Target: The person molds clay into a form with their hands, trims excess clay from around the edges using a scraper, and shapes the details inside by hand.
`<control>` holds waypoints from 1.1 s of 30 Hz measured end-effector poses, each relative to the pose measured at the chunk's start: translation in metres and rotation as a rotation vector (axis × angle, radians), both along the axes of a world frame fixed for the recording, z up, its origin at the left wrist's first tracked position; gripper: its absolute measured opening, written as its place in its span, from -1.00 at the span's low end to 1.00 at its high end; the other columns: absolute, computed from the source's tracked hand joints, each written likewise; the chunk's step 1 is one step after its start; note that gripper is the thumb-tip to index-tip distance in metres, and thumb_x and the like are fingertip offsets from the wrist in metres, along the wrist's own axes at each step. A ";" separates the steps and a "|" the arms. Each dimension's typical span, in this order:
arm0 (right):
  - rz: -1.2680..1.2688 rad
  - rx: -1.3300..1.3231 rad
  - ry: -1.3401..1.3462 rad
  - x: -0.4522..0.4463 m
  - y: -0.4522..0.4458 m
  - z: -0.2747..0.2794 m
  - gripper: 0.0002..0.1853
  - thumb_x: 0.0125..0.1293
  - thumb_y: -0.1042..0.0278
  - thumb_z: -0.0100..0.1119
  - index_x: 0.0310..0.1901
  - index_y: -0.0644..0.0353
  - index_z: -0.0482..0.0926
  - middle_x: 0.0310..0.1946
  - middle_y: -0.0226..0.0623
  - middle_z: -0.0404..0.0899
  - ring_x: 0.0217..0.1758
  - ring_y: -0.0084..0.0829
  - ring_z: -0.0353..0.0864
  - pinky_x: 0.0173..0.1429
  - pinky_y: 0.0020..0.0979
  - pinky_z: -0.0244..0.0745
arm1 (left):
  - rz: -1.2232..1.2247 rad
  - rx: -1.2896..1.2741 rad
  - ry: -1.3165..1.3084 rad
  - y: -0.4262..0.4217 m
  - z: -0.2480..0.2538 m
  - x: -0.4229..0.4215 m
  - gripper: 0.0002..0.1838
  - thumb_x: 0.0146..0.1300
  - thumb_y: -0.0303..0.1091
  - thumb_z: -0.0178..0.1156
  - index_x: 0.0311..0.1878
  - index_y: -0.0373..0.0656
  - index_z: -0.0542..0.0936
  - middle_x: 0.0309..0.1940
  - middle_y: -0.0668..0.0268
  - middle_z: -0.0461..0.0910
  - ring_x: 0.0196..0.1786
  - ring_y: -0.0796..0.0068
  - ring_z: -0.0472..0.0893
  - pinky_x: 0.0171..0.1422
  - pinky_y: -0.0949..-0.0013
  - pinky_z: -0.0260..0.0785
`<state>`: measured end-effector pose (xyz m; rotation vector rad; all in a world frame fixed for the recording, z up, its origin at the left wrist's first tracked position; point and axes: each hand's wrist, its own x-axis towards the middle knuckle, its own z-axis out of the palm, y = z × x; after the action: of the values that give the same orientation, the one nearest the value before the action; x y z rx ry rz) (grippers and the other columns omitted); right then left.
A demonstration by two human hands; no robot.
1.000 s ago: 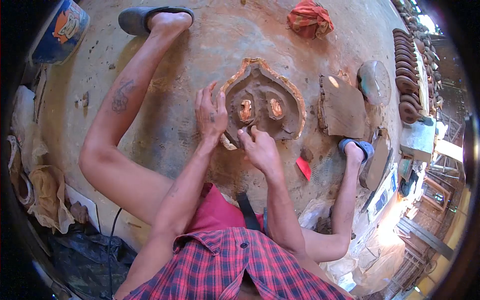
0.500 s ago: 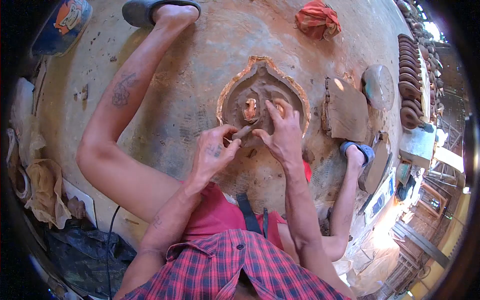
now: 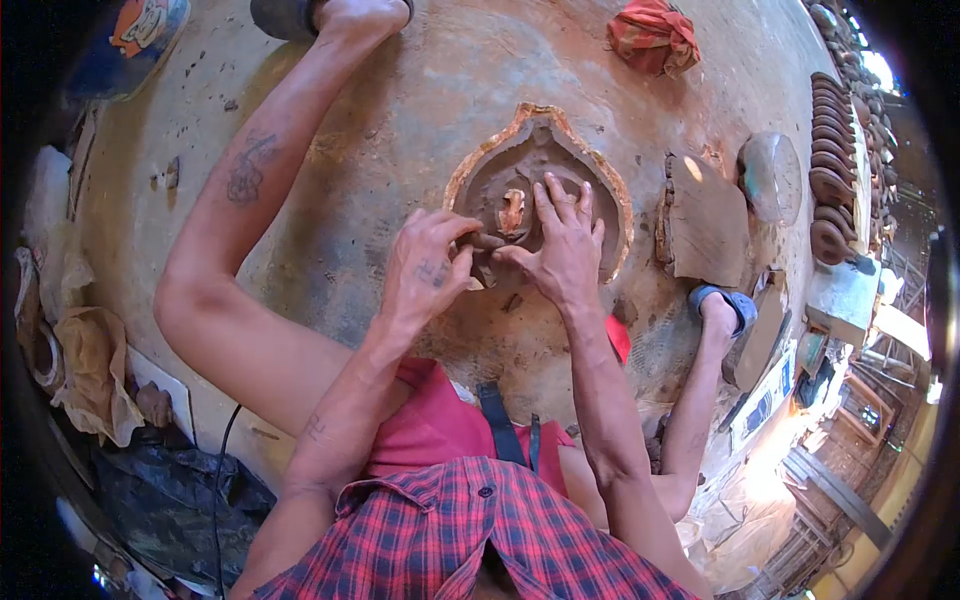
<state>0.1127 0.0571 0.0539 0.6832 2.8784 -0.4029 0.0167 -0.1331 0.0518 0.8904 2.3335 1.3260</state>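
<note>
In front of me on the floor lies a pointed, rounded mould (image 3: pixel 622 195) with a rough orange-brown rim. Dark wet clay (image 3: pixel 515 172) lines its inside, and an orange raised part (image 3: pixel 512 210) shows near the middle. My left hand (image 3: pixel 428 265) is closed on a small clay roll (image 3: pixel 487 241), whose free end lies over the mould's lower left part. My right hand (image 3: pixel 566 250) rests with outstretched fingers on the clay right of the raised part. Its thumb is close to the roll's tip; whether they touch is hard to see.
A flat clay slab (image 3: pixel 708 220) lies to the right, beside a rounded grey lump (image 3: pixel 769 178). A tied red cloth bundle (image 3: pixel 653 38) sits beyond the mould. Stacked brown rounded pieces (image 3: pixel 832 150) line the far right. My legs frame the work on both sides.
My right fingers have shifted from the raised part's edge and now lie flatter on the clay. My left hand has brought the clay roll slightly upward, nearer the mould's inside.
</note>
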 end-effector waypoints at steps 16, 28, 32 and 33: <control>-0.247 -0.073 0.115 -0.010 -0.022 -0.006 0.14 -0.02 -0.11 0.60 0.61 0.05 0.30 0.65 -0.34 0.26 0.79 0.18 -0.20 0.57 0.68 -0.18 | 0.018 0.131 -0.131 0.028 -0.026 -0.030 -0.64 0.25 -0.56 0.31 0.12 -0.16 0.75 0.04 0.10 0.78 0.10 0.05 0.75 0.32 0.10 0.54; -0.218 0.022 0.023 -0.020 -0.025 -0.002 0.13 0.01 -0.11 0.56 0.62 0.13 0.28 0.61 -0.29 0.35 0.78 0.25 -0.16 0.56 0.72 -0.27 | 0.063 0.027 -0.016 0.029 -0.038 -0.023 -0.59 0.31 -0.50 0.37 0.21 0.05 0.78 0.02 0.22 0.81 0.07 0.22 0.68 0.24 0.24 0.53; -0.261 0.005 0.070 -0.024 -0.030 -0.009 0.10 0.02 -0.08 0.55 0.60 0.14 0.31 0.60 -0.28 0.37 0.77 0.23 -0.13 0.57 0.72 -0.28 | 0.078 0.025 -0.033 0.030 -0.032 -0.020 -0.55 0.36 -0.46 0.31 0.30 0.10 0.73 0.08 0.26 0.80 0.00 0.21 0.66 0.24 0.24 0.49; -0.270 0.013 0.073 -0.025 -0.032 -0.008 0.08 0.03 -0.08 0.55 0.59 0.13 0.33 0.59 -0.29 0.39 0.78 0.21 -0.12 0.57 0.71 -0.29 | 0.086 0.011 -0.027 0.030 -0.030 -0.020 -0.54 0.38 -0.44 0.27 0.33 0.10 0.71 0.09 0.27 0.80 0.02 0.17 0.70 0.26 0.23 0.45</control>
<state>0.0881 0.0256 0.0457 1.0867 2.8643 -0.4523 -0.0034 -0.1031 0.0216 0.7785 2.3708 1.3774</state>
